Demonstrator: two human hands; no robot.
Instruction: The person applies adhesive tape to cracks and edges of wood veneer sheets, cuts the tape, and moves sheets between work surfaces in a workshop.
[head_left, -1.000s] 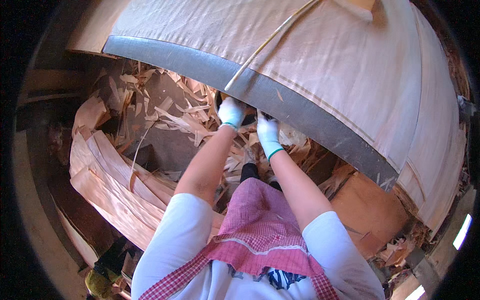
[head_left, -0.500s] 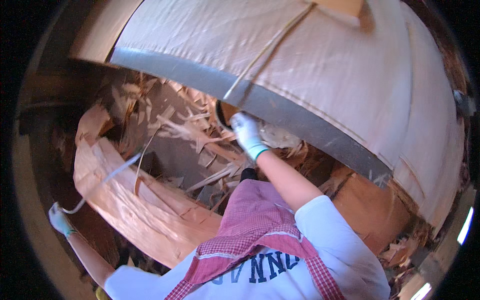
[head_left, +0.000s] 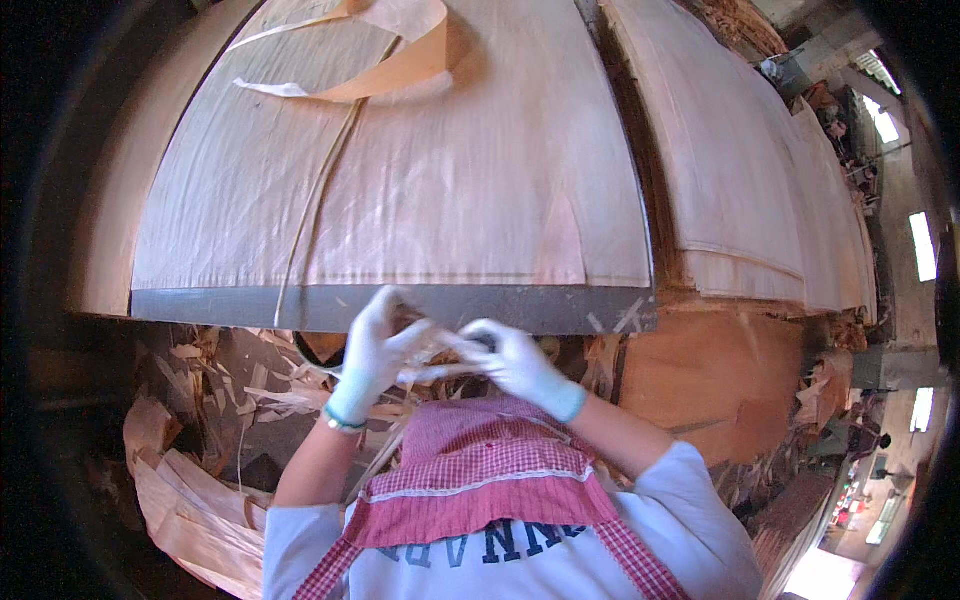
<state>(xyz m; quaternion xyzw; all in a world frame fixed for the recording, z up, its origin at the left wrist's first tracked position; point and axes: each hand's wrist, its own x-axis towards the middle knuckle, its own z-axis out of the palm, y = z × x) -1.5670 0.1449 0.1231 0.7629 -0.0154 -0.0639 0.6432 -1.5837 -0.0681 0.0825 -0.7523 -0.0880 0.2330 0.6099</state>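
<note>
Both my hands, in white gloves with green cuffs, are close together in front of the table's grey front edge [head_left: 400, 312]. My left hand [head_left: 372, 350] has its thumb and fingers brought toward my right hand [head_left: 525, 372]. A narrow pale strip [head_left: 440, 374] stretches between them, and both hands seem closed on it. Motion smears the fingertips, so the exact grip is unclear. Behind the hands, a wide sheet of pale wood veneer [head_left: 450, 190] covers the tabletop. A thin cord-like strip [head_left: 318, 190] lies across it toward the front edge.
A curled veneer ribbon [head_left: 400, 75] rests on the sheet at the back left. More veneer sheets [head_left: 740, 190] lie to the right, past a dark gap. Veneer scraps [head_left: 270, 395] litter the space below the edge. At lower left lies a large curved veneer piece [head_left: 190, 500]; an orange-brown panel [head_left: 710, 380] stands at right.
My left hand has come in from the far left with the pale strip. My right hand has drawn back from the table edge to meet it. The view has turned right.
</note>
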